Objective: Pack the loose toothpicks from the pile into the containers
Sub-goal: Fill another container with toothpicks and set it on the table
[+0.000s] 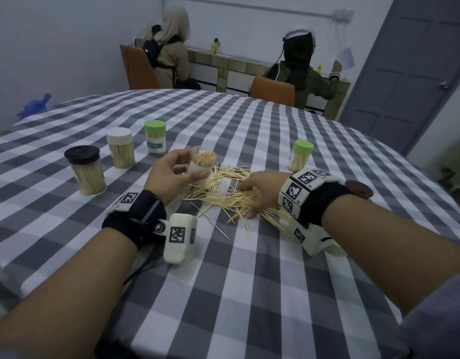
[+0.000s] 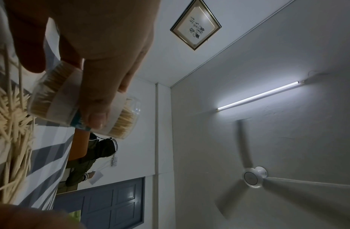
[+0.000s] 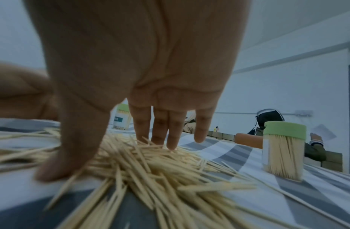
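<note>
Your left hand (image 2: 95, 46) grips open clear container (image 2: 84, 105) of toothpicks, held over loose pile (image 2: 11, 124) on checked cloth (image 2: 48, 155).

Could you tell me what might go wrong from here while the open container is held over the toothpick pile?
The left hand holds the lidless container tilted and nearly full, so toothpicks could slide back out. The right hand presses spread fingers on the loose pile; sharp tips could prick, and a sweep may scatter strays further. The green-lidded container beside the right wrist could be knocked over.
</note>
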